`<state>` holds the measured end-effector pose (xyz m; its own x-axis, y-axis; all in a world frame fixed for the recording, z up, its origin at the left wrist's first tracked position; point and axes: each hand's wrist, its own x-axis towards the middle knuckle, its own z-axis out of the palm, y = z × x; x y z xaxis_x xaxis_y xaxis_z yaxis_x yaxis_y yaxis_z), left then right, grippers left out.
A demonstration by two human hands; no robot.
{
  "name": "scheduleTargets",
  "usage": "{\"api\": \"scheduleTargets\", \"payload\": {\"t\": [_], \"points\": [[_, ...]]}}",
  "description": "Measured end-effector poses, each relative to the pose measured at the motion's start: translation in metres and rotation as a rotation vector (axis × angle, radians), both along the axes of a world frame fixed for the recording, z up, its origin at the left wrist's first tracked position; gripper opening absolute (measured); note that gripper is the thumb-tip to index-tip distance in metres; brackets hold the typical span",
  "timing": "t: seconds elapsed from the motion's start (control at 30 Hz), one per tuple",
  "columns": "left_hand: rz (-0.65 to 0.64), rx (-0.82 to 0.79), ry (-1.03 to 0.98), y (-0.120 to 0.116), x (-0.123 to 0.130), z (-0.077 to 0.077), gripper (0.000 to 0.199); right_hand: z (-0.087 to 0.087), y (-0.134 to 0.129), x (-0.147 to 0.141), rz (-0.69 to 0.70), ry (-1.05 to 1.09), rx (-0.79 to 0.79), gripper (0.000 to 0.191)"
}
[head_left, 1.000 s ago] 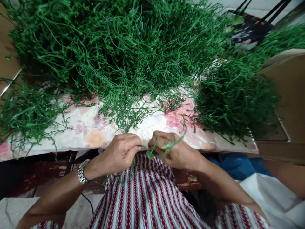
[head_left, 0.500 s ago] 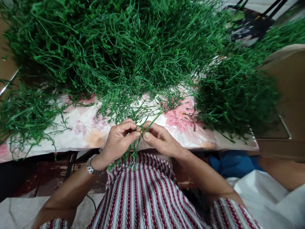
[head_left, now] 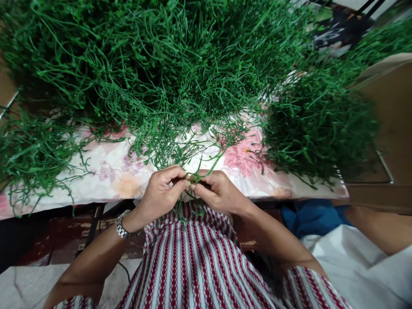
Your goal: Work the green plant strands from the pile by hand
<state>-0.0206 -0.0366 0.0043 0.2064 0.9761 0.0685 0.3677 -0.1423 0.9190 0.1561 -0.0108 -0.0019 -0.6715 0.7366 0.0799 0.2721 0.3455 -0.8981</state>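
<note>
Thin green plastic-looking stems [head_left: 212, 165] are pinched between my two hands just above the table's front edge. My left hand [head_left: 165, 189], with a metal watch on its wrist, closes thumb and forefinger on them. Fingertip to fingertip with it, my right hand [head_left: 217, 191] pinches the same stems. One stem curves up and right from the fingers, and others hang below toward the striped clothing. Just beyond my hands, loose stems [head_left: 161, 143] lie on the flowered cloth [head_left: 128, 182]. The exact joint at my fingertips is too small to make out.
A large heap of green stems [head_left: 154, 64] covers the back. Smaller piles lie at the left [head_left: 38, 150] and right [head_left: 318, 128]. A cardboard box [head_left: 395, 128] stands at the far right, near a person's bare leg [head_left: 376, 227]. A dark flowered bag [head_left: 341, 30] is behind.
The stem above my right hand has swung and bent into a wider curve. The stems below my fingers have shifted, with fewer hanging at the left. Both hands stay together, pinching.
</note>
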Motion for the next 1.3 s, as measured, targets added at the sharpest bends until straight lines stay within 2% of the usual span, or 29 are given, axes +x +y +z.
{"api": "scheduleTargets", "payload": {"t": [0.13, 0.27, 0.4, 0.5, 0.6, 0.83, 0.93, 1.0, 1.1, 1.13, 1.2, 1.3], "points": [[-0.015, -0.032, 0.136, -0.002, 0.000, 0.000, 0.012, 0.000, -0.003, -0.002, -0.030, -0.208, 0.284, 0.017], [-0.087, 0.018, 0.302, -0.004, 0.000, 0.007, 0.011, -0.001, -0.006, -0.001, 0.001, -0.319, 0.461, 0.017], [-0.184, 0.043, 0.397, -0.004, 0.000, 0.012, 0.007, -0.001, -0.008, 0.003, 0.031, -0.402, 0.552, 0.018], [-0.226, 0.055, 0.387, -0.003, 0.000, 0.011, 0.009, 0.001, -0.010, 0.006, 0.040, -0.443, 0.597, 0.016], [-0.284, 0.061, 0.357, -0.001, 0.000, 0.010, 0.014, 0.003, -0.008, 0.010, 0.090, -0.395, 0.582, 0.012], [-0.453, -0.157, 0.145, 0.003, -0.003, 0.019, 0.021, 0.007, 0.001, 0.018, 0.385, -0.164, 0.275, 0.015], [-0.436, -0.262, -0.039, 0.005, -0.008, 0.019, 0.020, 0.009, 0.004, 0.022, 0.532, 0.008, 0.137, 0.016], [-0.341, -0.288, -0.148, 0.007, -0.011, 0.016, 0.019, 0.010, 0.008, 0.025, 0.467, 0.083, 0.111, 0.016], [-0.210, -0.235, -0.186, 0.008, -0.010, 0.011, 0.018, 0.009, 0.013, 0.027, 0.162, 0.104, 0.042, 0.017], [-0.185, -0.198, -0.167, 0.008, -0.007, 0.010, 0.017, 0.007, 0.013, 0.025, 0.110, 0.111, -0.038, 0.019], [-0.135, -0.089, -0.110, 0.007, -0.001, 0.007, 0.016, 0.002, 0.008, 0.016, 0.100, 0.163, -0.291, 0.023], [-0.055, 0.131, -0.010, 0.005, 0.008, 0.005, 0.014, -0.006, -0.005, -0.001, 0.030, 0.381, -0.714, 0.022]]}}
